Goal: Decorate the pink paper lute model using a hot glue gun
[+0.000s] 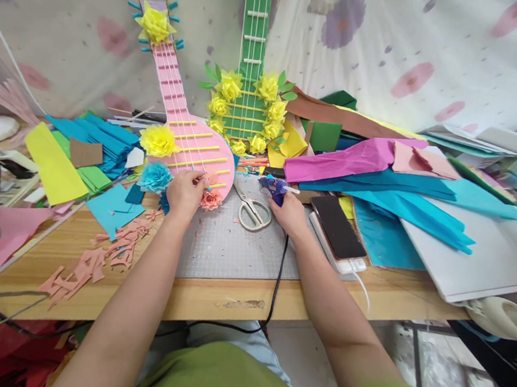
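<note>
A pink paper guitar (218, 168) leans tilted to the left, with white strings, yellow bars, and yellow, blue and coral paper flowers on it. My left hand (184, 195) is over the lower part of its body, thumb and fingers pinched together by the strings. Whatever sits in that pinch is too small to make out. In my right hand (290, 212) is a blue glue gun (276, 187), a white glue stick poking from its back and its nozzle towards the guitar. Scissors (255, 215) lie between my hands on the grey cutting mat (228, 255).
Behind stands a green paper guitar (247, 109) ringed with yellow flowers. Pink paper scraps (89, 265) and coloured sheets cover the left side. To the right are a phone (339, 226) on a white power strip and crepe paper (345, 159). The black cord (279, 276) hangs over the table edge.
</note>
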